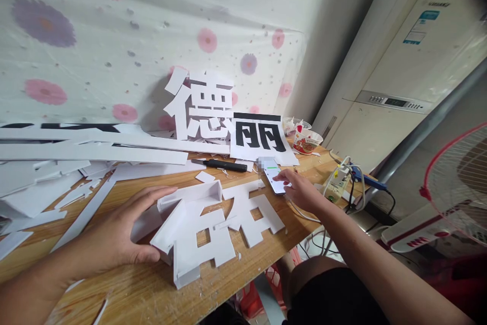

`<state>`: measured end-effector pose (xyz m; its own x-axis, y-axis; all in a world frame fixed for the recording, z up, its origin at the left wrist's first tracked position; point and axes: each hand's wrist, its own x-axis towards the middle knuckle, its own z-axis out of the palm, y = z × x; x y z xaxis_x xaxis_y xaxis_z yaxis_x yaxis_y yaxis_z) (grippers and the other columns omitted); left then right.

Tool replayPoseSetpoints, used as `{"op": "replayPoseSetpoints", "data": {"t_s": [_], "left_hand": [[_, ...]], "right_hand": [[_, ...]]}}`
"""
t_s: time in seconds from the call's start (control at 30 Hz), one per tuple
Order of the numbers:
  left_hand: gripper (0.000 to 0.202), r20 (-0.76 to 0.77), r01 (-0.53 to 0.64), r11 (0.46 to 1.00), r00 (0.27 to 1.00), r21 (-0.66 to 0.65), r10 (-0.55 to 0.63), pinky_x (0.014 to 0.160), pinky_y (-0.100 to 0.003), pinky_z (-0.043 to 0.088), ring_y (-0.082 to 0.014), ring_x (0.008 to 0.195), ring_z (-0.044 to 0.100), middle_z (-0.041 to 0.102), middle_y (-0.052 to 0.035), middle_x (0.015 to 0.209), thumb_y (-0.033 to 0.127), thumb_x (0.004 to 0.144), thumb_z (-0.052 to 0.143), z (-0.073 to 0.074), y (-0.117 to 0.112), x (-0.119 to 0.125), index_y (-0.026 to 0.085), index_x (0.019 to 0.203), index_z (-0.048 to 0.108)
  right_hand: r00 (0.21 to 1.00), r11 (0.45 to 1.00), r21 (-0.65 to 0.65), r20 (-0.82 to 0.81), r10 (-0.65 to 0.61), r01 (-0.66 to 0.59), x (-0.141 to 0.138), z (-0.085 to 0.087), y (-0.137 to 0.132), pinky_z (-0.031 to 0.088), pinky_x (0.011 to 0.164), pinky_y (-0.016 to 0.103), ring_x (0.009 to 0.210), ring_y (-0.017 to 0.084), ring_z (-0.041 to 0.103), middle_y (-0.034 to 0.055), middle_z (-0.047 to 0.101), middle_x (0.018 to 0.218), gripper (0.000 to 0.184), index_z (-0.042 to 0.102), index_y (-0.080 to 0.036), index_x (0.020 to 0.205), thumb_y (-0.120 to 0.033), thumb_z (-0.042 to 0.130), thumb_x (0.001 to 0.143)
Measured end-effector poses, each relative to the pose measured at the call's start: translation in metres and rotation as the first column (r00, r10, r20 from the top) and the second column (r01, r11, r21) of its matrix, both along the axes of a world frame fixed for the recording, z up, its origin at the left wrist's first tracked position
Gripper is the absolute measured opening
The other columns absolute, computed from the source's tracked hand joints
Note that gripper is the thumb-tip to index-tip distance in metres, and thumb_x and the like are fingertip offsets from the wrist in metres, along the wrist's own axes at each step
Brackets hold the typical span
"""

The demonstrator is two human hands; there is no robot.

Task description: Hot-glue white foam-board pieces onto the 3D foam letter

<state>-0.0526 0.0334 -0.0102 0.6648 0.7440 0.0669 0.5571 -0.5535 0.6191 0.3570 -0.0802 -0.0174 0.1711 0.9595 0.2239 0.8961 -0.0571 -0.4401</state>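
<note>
The left hand (pixel 114 236), at the lower left of the frame, is closed on the left edge of a white foam character (pixel 213 233) laid flat on the wooden surface (pixel 152 284). Right of centre, a phone (pixel 274 179) is touched by the released right hand (pixel 302 192).

Desk (pixel 243 264): pale wood, visible grain, matt finish. Cut-out character (pixel 213 228) lying on it: white foam board, smooth matt faces. Printed sheet (pixel 262 155): thin paper, flat black ink. Phone (pixel 274 179): glossy screen. Knife (pixel 222 165): black matt handle, looks plastic. Backdrop cloth (pixel 114 36): thin flower-printed fabric, slightly creased. Fan guard (pixel 460 183): fine white wire, red rim. Bowl (pixel 306 141): glossy printed wall.
</note>
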Motion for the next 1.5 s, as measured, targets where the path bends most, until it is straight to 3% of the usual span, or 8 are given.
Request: {"op": "replayPoseSetpoints", "data": {"t_s": [0.17, 0.3, 0.63, 0.9, 1.17, 1.5], "left_hand": [[0.088, 0.007, -0.015, 1.0, 1.0, 0.02, 0.015, 0.107, -0.051, 0.035, -0.0368, 0.125, 0.046, 0.042, -0.005, 0.146, 0.046, 0.056, 0.077, -0.002, 0.0, 0.0, 0.036, 0.136, 0.041], [0.089, 0.01, -0.01, 1.0, 1.0, -0.008, 0.01, 0.109, -0.049, 0.032, -0.036, 0.131, 0.04, 0.04, -0.0044, 0.147, 0.044, 0.056, 0.078, -0.002, 0.0, 0.0, 0.035, 0.137, 0.04], [0.091, 0.018, -0.009, 0.999, 1.0, -0.031, 0.009, 0.11, -0.047, 0.03, -0.0344, 0.131, 0.04, 0.039, -0.0012, 0.147, 0.048, 0.055, 0.081, -0.002, 0.0, 0.0, 0.038, 0.135, 0.039], [0.089, 0.009, -0.033, 0.998, 0.999, -0.05, 0.033, 0.111, -0.046, 0.028, -0.0325, 0.132, 0.038, 0.039, 0.0007, 0.147, 0.041, 0.055, 0.08, -0.001, -0.001, 0.002, 0.04, 0.134, 0.039], [0.083, 0.041, -0.036, 0.999, 0.999, 0.005, 0.036, 0.11, -0.042, 0.03, -0.0315, 0.129, 0.042, 0.044, 0.0012, 0.144, 0.034, 0.056, 0.077, -0.001, -0.003, 0.003, 0.038, 0.132, 0.044], [0.088, 0.038, -0.032, 0.999, 0.999, -0.035, 0.033, 0.111, -0.041, 0.027, -0.0303, 0.133, 0.038, 0.043, 0.0042, 0.145, 0.035, 0.053, 0.081, -0.001, -0.003, 0.002, 0.044, 0.131, 0.042]], "right_hand": [[0.993, 0.988, 0.095, -0.019, -0.12, 0.122, 0.011, 0.001, -0.002, 0.047, 0.079, 0.03, 0.091, 0.018, 0.063, 0.0055, 0.068, 0.11, 0.037, 0.054, -0.021, 0.1, 0.0, 0.041, 0.072], [0.988, 0.983, 0.105, -0.031, -0.15, 0.153, 0.015, -0.001, -0.002, 0.048, 0.078, 0.03, 0.092, 0.018, 0.063, 0.0053, 0.068, 0.111, 0.035, 0.052, -0.021, 0.098, 0.0, 0.042, 0.072], [0.991, 0.99, 0.03, -0.012, -0.136, 0.136, 0.014, -0.001, -0.001, 0.046, 0.083, 0.032, 0.098, 0.02, 0.062, 0.0095, 0.068, 0.111, 0.036, 0.052, -0.018, 0.1, 0.002, 0.042, 0.073], [0.999, 0.998, -0.06, 0.029, -0.026, 0.028, -0.002, 0.001, 0.002, 0.044, 0.08, 0.028, 0.093, 0.018, 0.062, 0.0054, 0.069, 0.112, 0.04, 0.057, -0.018, 0.104, 0.003, 0.043, 0.073], [0.99, 0.991, -0.039, 0.076, -0.123, 0.126, 0.007, -0.004, 0.009, 0.043, 0.083, 0.032, 0.097, 0.022, 0.059, 0.013, 0.067, 0.114, 0.039, 0.055, -0.013, 0.108, 0.001, 0.043, 0.073], [0.981, 0.983, -0.075, 0.109, -0.161, 0.169, 0.008, -0.005, 0.012, 0.042, 0.08, 0.031, 0.098, 0.025, 0.06, 0.0133, 0.068, 0.113, 0.035, 0.054, -0.014, 0.103, 0.0, 0.044, 0.073]]}}
